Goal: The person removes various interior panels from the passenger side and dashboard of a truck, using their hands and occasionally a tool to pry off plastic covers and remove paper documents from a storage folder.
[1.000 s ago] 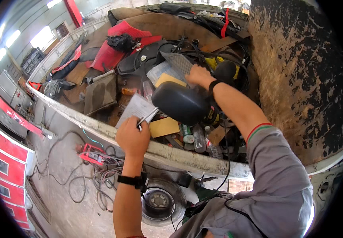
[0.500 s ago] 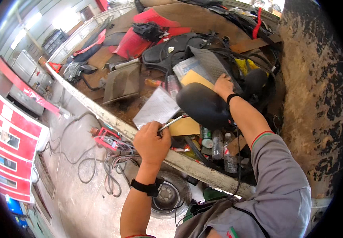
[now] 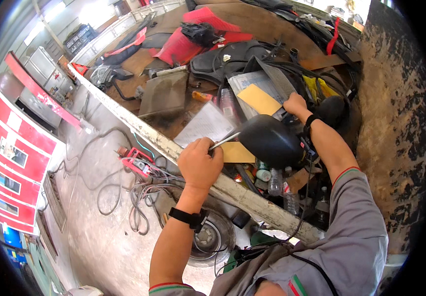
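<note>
2 hands busy: left hand (image 3: 200, 165) grip closed on metal rod (image 3: 224, 141); right hand (image 3: 295, 104) grip unclear, behind black mirror housing (image 3: 270, 140).

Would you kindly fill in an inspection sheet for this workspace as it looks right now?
Surface: worn wooden bed with a chipped pale side rail.
Job's things: black mirror housing; thin metal tool pointing at it.
Clutter: red panels, paper sheet, yellow envelope, plastic bottles, grey panel.
Grippers: left hand grips the tool; right hand rests on parts behind the housing.
Cables: tangled wires on floor; black cables on bed.
Surroundings: red cabinet, wheel below the rail.
</note>
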Demonstrator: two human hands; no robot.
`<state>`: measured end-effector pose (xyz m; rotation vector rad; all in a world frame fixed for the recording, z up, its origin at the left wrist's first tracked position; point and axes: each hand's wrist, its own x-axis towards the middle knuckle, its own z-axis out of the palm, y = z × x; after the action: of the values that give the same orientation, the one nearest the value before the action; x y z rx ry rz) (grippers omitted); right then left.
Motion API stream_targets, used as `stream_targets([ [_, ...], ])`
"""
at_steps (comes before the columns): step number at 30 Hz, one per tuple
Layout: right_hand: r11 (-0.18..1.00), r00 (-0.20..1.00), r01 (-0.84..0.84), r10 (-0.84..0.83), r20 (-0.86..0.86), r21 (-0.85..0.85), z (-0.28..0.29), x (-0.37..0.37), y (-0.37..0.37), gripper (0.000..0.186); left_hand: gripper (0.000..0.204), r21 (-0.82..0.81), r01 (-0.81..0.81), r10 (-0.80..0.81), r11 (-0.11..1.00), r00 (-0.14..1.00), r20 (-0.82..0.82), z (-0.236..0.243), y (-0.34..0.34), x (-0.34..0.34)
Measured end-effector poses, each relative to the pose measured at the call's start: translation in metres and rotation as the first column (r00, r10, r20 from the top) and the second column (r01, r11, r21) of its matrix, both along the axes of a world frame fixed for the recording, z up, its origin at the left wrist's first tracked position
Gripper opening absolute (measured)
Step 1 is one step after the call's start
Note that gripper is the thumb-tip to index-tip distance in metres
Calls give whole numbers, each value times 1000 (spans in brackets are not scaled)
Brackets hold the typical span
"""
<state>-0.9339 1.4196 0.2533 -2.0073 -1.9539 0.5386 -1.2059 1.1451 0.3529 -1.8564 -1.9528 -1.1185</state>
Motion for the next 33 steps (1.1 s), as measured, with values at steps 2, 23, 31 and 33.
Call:
stream_targets([
  [2,1000,1000,2,-2,20,8,0,4,3,40,10,-12,8,-8,1000,1000,-2,-1,0,-1],
  [23,959,969,-60,-12,-248,-279,38,83,60,32,14,-42,-23,25,999,998,54,5,3,8],
  [31,864,882,-444,468,55,-238,44,138,87,31,17,-61,-37,40,997,998,51,4,0,7],
  [33,882,889,-434,452,69,-185,53,144,86,24,17,-65,-40,43,997,998,42,6,-3,6],
])
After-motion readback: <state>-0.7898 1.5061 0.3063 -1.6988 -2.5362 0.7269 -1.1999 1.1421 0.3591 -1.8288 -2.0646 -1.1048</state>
